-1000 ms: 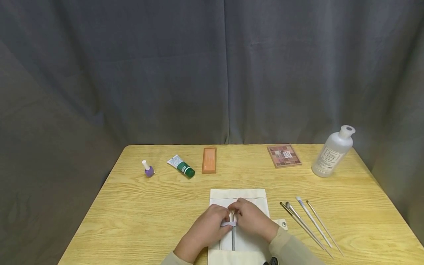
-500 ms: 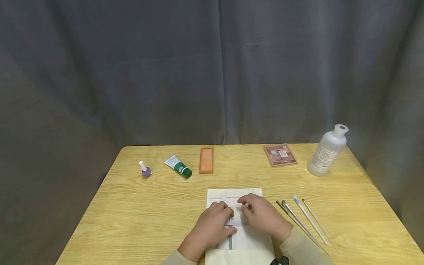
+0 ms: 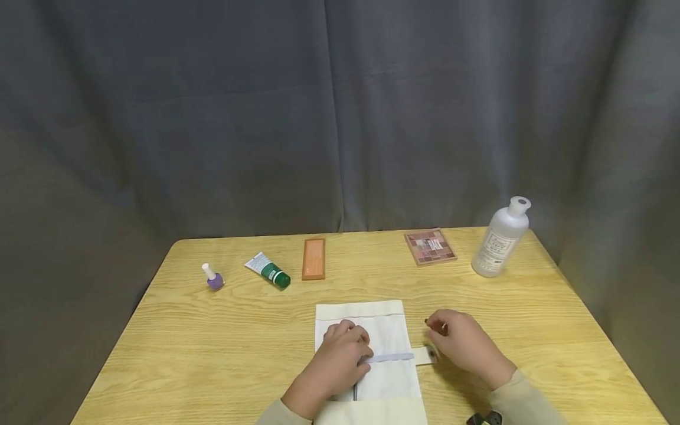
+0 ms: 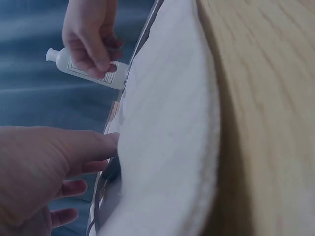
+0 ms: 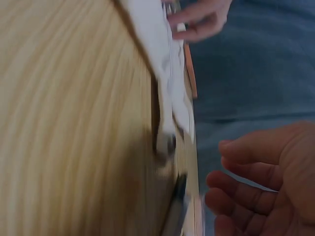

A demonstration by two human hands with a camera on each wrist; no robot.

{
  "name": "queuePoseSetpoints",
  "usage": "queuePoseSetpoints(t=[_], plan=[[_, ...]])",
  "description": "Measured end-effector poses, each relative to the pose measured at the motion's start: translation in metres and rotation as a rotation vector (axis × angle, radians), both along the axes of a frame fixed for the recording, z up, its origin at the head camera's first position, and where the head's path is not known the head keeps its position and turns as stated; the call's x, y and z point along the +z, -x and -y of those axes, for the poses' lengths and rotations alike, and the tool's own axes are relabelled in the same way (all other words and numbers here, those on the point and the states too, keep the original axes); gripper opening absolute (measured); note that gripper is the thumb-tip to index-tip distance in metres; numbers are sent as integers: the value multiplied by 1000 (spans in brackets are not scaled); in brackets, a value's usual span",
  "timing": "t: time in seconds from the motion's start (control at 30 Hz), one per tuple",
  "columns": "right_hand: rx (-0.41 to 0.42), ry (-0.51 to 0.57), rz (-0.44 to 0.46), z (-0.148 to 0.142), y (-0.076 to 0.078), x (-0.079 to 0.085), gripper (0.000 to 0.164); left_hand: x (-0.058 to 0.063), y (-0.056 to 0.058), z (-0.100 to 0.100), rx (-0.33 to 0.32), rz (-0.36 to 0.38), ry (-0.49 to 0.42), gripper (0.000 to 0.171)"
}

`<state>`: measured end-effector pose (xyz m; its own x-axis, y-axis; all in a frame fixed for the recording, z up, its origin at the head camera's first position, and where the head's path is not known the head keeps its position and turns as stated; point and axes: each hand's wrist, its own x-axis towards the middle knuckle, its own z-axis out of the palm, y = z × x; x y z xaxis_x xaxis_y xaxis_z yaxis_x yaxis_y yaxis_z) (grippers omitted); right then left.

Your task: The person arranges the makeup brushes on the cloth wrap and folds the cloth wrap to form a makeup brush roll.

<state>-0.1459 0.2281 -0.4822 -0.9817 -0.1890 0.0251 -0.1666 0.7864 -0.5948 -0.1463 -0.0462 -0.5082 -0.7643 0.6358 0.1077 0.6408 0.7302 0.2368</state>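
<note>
A cream fabric brush roll (image 3: 390, 381) lies spread at the table's front, with a pale elastic band across it and a snap tab (image 3: 425, 355) at its right. My left hand (image 3: 340, 361) rests on the roll's left half, fingers relaxed over the band. Below that hand shows a grey brush handle (image 3: 355, 392); its upper part is hidden. My right hand (image 3: 467, 345) hovers right of the tab, fingers loosely bent, with nothing seen between them. Under it lie makeup brushes, mostly hidden in the head view; one blurred brush (image 5: 176, 209) appears in the right wrist view.
Along the back stand or lie a purple nail polish bottle (image 3: 215, 280), a green and white tube (image 3: 268, 271), an orange flat case (image 3: 314, 259), an eyeshadow palette (image 3: 431, 247) and a translucent bottle (image 3: 499, 239). A grey curtain (image 3: 255, 130) hangs behind the table.
My right hand has left the brush at the band and moved right, over the loose brushes. My left hand stays on the roll, its fingers looser. The head view has turned slightly right.
</note>
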Motion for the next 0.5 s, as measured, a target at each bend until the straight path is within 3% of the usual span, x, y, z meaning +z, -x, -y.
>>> queuePoseSetpoints(t=[0.27, 0.5], plan=[[-33, -86, 17, -28, -4, -7, 10, 0, 0, -3, 11, 28, 15, 9], [-36, -135, 59, -32, -8, -10, 12, -4, 0, -6, 47, 70, -25, 17]])
